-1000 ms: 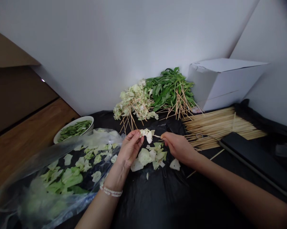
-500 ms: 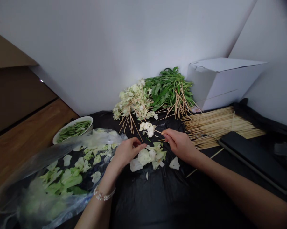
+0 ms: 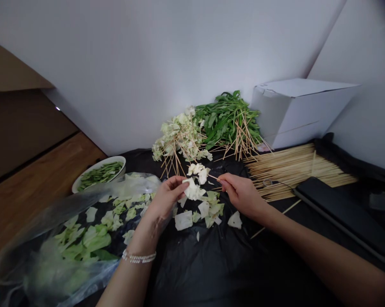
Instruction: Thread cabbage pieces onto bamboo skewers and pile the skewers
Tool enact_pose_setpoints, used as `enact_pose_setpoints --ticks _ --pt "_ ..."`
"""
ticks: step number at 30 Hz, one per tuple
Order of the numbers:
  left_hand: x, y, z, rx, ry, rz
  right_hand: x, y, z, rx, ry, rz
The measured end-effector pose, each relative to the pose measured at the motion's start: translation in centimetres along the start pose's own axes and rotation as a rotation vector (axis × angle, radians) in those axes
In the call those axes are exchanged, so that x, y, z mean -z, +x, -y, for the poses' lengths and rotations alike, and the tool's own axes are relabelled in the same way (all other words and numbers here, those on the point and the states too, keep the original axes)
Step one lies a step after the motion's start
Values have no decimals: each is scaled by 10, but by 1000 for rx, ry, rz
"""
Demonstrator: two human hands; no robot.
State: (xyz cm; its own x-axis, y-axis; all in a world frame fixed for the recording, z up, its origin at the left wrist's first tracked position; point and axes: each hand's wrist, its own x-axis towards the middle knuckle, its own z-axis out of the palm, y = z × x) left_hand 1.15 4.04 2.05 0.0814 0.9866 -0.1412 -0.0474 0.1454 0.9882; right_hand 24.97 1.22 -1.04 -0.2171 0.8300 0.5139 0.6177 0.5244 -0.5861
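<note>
My left hand (image 3: 167, 197) pinches a pale cabbage piece (image 3: 193, 189) between thumb and fingers. In my right hand (image 3: 239, 192) is a thin wooden skewer (image 3: 214, 177), pointing left, with several cabbage pieces (image 3: 199, 171) threaded near its far end. The held piece sits just below and left of the threaded ones. Under both hands lies a small heap of loose cabbage (image 3: 209, 209) on the black plastic sheet (image 3: 199, 260). One separate cabbage scrap (image 3: 235, 220) rests below my right hand.
Skewered cabbage (image 3: 179, 130) and skewered greens (image 3: 226, 117) are piled by the wall. Bare skewers (image 3: 288, 168), a dark flat case (image 3: 336, 213) and a white box (image 3: 303, 111) stand right. A clear bag of cabbage (image 3: 93, 238) and a bowl of greens (image 3: 123, 171) lie left.
My left hand has picked up a cabbage piece from the loose heap and raised it slightly toward the skewer. My right hand has stayed almost still with the skewer.
</note>
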Motion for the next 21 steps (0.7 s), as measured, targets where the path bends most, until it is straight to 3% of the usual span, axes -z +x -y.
enact_pose_setpoints --ticks 5,11,16,21 --pt "-5 2 2 14 -289 -76 2 2 3 -86 133 -18" --pt "-26 -6 10 56 -382 55 5 7 8 -326 375 78" --pt "-36 -14 13 82 -413 167 7 9 12 -314 452 186" --pt "-25 -6 9 97 -470 68 11 10 10 -320 395 137"
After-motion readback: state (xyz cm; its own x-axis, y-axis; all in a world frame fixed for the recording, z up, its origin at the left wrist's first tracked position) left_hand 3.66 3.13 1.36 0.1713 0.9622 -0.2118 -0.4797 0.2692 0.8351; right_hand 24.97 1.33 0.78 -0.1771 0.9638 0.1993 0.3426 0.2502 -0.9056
